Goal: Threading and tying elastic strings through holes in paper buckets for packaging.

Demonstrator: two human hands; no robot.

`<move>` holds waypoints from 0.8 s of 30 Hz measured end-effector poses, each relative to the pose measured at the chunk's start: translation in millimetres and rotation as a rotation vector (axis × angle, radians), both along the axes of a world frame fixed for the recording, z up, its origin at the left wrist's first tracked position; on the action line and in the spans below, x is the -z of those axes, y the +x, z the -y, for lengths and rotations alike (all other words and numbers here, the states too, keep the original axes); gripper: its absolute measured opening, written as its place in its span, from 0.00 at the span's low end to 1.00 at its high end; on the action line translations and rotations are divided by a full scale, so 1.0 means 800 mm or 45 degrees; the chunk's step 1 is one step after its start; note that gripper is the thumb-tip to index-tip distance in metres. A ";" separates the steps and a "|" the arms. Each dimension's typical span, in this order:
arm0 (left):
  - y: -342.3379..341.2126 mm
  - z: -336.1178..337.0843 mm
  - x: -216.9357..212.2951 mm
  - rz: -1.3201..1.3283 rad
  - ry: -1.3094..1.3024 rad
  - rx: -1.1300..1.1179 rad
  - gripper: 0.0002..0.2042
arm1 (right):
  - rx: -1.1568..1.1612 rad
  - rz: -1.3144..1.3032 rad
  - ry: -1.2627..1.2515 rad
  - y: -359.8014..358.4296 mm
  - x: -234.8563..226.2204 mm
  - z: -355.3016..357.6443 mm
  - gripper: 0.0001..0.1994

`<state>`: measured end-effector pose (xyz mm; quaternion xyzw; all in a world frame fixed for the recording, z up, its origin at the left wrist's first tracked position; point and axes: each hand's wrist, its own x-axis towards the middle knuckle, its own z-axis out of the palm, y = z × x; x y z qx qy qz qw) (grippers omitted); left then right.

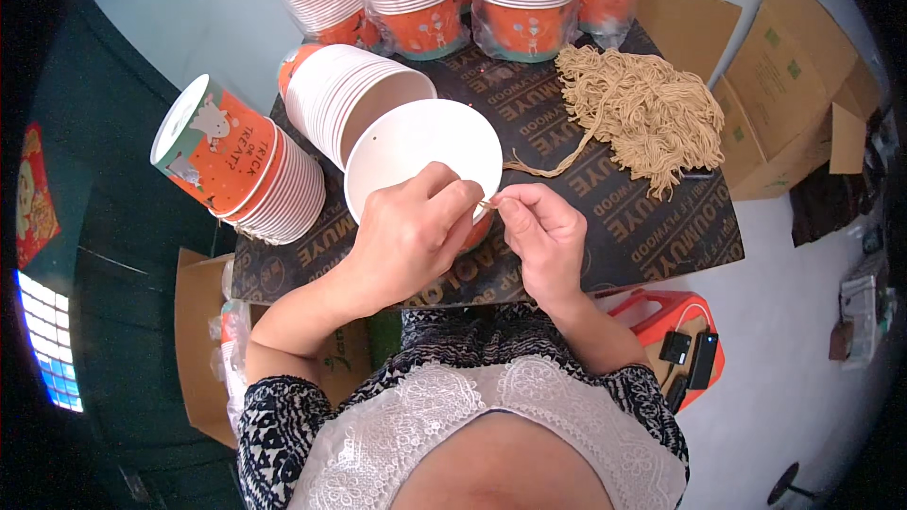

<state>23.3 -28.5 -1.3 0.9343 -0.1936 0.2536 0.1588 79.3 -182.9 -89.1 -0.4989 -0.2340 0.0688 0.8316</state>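
A white-lined paper bucket [416,146] stands in front of me, its mouth facing up and a bit of orange outer wall showing below my hands. My left hand [411,231] is closed at the bucket's near right rim, thumb and fingers pinched on a thin tan cord [487,205]. From the other side my right hand [539,236] pinches the same cord, fingertips close to those of the left. Most of the cord is hidden by the fingers. Whether it passes through the bucket's wall I cannot tell.
A nested stack of buckets [326,99] lies behind the bucket. Another orange stack [241,156] leans at the table's left edge. Plastic-wrapped stacks [524,5] line the back. A heap of tan cords [642,118] lies at right on the dark plywood tabletop [661,236]. Cardboard boxes [789,76] flank it.
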 end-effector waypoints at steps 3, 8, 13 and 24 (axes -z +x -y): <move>0.002 0.002 0.002 0.020 -0.026 0.025 0.10 | -0.074 -0.068 0.035 0.001 0.001 0.002 0.07; 0.005 0.005 0.000 0.029 -0.035 0.050 0.10 | -0.123 -0.159 0.092 0.000 -0.004 -0.001 0.07; 0.007 0.004 0.002 0.057 -0.027 0.078 0.10 | -0.155 -0.181 0.130 -0.001 -0.004 -0.002 0.07; 0.007 0.001 0.007 -0.049 -0.167 0.023 0.09 | -0.131 -0.156 0.124 -0.003 -0.003 -0.004 0.06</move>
